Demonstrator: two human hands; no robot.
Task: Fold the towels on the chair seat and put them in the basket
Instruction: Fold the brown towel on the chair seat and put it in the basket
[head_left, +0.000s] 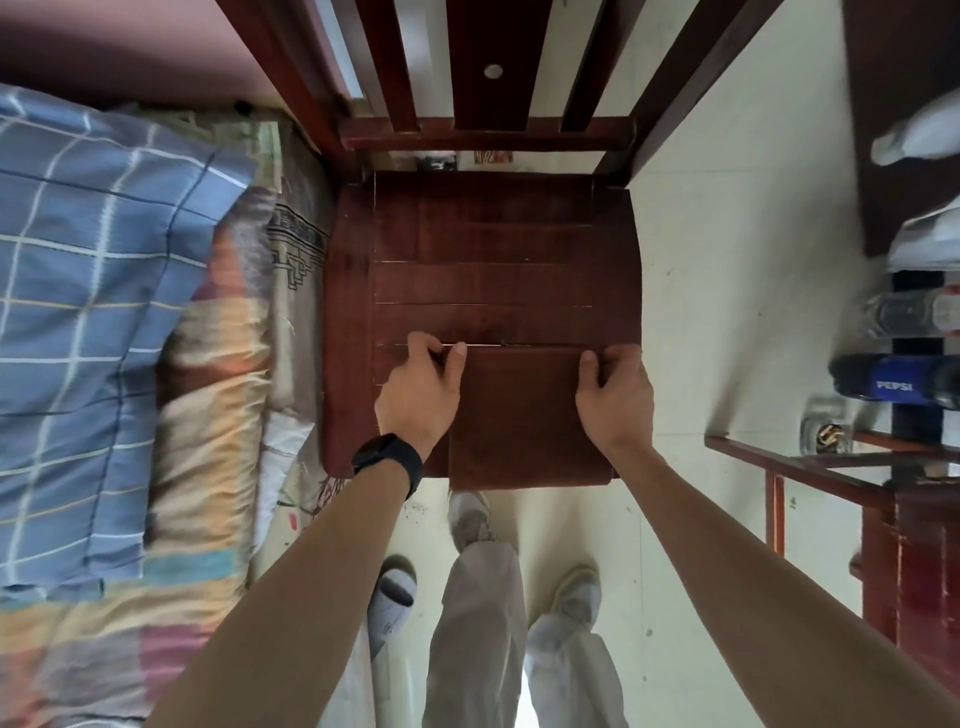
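A folded brown towel lies at the front edge of the dark red wooden chair seat, its near edge hanging slightly over the front. My left hand, with a black watch on the wrist, grips the towel's far left corner, thumb on top. My right hand grips the far right corner in the same way. The towel's colour nearly matches the seat. No basket is in view.
A bed with a blue checked pillow and a patterned blanket runs along the left. At the right stands a red wooden table with a Pepsi bottle and a glass. My legs and shoes are below the chair on the pale floor.
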